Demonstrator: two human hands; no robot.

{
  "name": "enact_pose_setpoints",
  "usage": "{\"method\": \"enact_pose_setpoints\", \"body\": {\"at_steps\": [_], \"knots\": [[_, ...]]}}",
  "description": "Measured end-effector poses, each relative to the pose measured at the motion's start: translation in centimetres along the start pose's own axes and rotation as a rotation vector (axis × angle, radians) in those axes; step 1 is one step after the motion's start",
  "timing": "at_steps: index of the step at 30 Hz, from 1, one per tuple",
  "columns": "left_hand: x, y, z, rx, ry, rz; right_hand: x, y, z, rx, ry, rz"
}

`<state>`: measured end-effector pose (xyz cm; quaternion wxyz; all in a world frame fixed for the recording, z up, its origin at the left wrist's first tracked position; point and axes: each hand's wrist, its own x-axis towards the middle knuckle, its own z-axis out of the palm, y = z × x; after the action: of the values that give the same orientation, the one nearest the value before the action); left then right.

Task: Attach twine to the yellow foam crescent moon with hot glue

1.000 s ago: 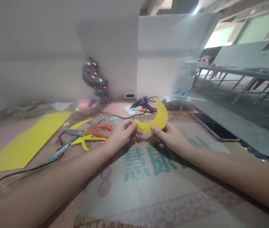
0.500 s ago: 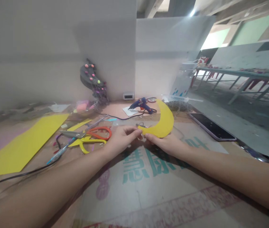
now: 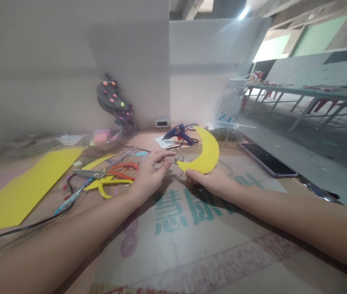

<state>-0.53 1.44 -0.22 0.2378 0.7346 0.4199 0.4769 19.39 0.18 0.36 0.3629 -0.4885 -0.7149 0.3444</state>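
Pinched in my right hand (image 3: 206, 179) is a yellow crescent moon cut-out (image 3: 210, 153), its lower edge between thumb and fingers. One tip of the crescent points up, the other to the left. My left hand (image 3: 155, 169) is just left of that lower tip, apart from it, holding nothing, with its fingers spread. Beside the left hand lie scissors (image 3: 124, 168) with orange and yellow showing at the handles. Beyond both hands a blue hot glue gun (image 3: 179, 132) rests near a small white sheet (image 3: 164, 142).
A yellow sheet (image 3: 32, 183) lies at the left, with a black cable (image 3: 23, 226) passing its near edge. A phone (image 3: 268, 159) lies at the right. A dark crescent decoration with coloured balls (image 3: 110, 96) stands against the wall. A small digital display (image 3: 162, 123) sits behind.
My left hand has let go of the crescent's lower tip and drawn left, its fingers opening. The right hand still holds the crescent. The whole view has shifted slightly.
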Motion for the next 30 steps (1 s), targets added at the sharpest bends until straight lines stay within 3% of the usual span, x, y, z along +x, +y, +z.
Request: {"method": "enact_pose_setpoints", "body": {"at_steps": [14,30], "knots": [[-0.07,0.1,0.05,0.049,-0.012,0.12,-0.06,-0.36,-0.14,0.02,-0.039,-0.075],[-0.13,0.34,-0.05,0.081,-0.023,0.061,-0.13,-0.57,0.15,0.05,-0.005,-0.135]]}}
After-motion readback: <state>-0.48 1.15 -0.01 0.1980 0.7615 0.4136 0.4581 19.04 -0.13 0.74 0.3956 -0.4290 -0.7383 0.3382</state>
